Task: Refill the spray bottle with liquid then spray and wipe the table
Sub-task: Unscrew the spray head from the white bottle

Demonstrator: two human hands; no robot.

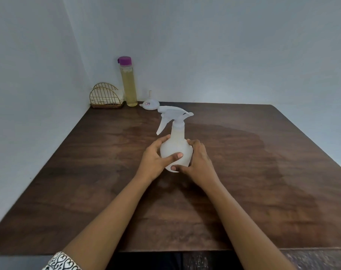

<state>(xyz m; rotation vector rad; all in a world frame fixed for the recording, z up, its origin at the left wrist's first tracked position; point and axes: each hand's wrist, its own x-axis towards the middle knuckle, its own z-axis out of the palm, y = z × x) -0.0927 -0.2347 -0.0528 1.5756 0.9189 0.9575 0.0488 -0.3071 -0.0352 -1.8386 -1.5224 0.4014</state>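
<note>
A white translucent spray bottle (pixel 175 147) stands upright in the middle of the dark wooden table (pixel 243 182), its trigger head screwed on and pointing left. My left hand (pixel 156 156) grips its round body from the left, thumb across the front. My right hand (pixel 197 160) grips it from the right, thumb low on the front. A tall clear bottle (pixel 129 84) with a purple cap holds yellowish liquid at the back left corner. A small white funnel (pixel 149 104) lies mouth-down beside it.
A gold wire holder (pixel 105 98) with white cloth or napkins in it stands in the far left corner against the wall. Pale walls border the table at the left and back. The table's front edge runs near my body.
</note>
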